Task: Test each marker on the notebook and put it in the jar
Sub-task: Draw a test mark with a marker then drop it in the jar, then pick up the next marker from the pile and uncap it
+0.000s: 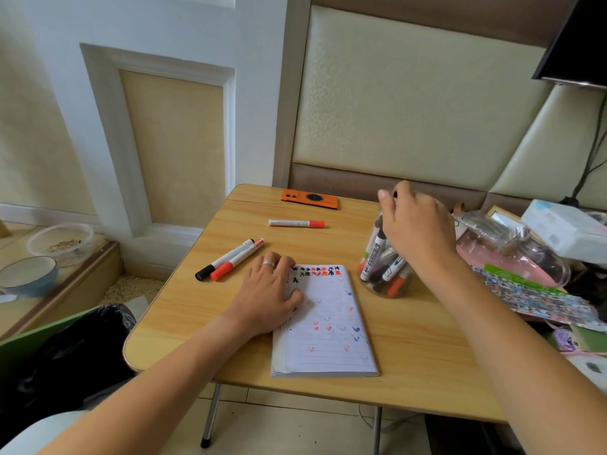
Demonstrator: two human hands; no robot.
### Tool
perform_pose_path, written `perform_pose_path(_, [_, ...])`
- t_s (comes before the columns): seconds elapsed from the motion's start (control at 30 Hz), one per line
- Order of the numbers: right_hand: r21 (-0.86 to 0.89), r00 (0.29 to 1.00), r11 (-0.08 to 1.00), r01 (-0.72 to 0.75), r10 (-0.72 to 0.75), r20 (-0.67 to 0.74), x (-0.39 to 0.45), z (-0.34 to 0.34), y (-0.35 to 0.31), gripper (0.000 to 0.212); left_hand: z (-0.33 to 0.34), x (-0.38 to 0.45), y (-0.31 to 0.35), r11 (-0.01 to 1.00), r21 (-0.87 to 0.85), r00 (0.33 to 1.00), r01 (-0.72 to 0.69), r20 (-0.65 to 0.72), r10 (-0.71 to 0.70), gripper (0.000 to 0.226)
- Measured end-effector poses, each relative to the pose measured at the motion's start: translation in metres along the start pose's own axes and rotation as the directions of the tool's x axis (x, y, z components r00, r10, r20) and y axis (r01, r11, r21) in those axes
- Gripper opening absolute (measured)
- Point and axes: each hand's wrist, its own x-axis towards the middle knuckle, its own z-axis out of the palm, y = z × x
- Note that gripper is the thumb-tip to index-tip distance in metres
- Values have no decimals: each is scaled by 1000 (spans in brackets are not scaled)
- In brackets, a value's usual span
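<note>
A lined notebook lies open on the wooden table, its top rows filled with black and red marks. My left hand rests flat on its upper left corner. To the right stands a clear jar with several markers in it. My right hand hovers over the jar's mouth and pinches the dark top end of a marker that points down into the jar. A black-capped marker and a red-capped marker lie side by side left of the notebook. Another red-capped marker lies farther back.
An orange phone lies at the table's far edge. Bags, boxes and printed sheets crowd the right side next to the jar. A black bin bag sits low on the left, with bowls on a ledge beyond it.
</note>
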Motion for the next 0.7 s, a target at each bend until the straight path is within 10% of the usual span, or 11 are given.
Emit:
perform_pose_path(0.2, [-42, 997, 999, -15, 18, 81, 6, 1, -5, 48, -1, -1, -2, 1000, -4, 1000, 2, 10, -2, 63])
perform_pose_path(0.43, [181, 935, 959, 216, -151, -320, -2, 9, -43, 15, -4, 3, -3, 1000, -26, 999, 9, 45, -8, 67])
perform_pose_path(0.7, [348, 885, 931, 112, -253, 390, 12, 90, -83, 29, -14, 21, -24, 999, -20, 983, -42, 180, 45, 73])
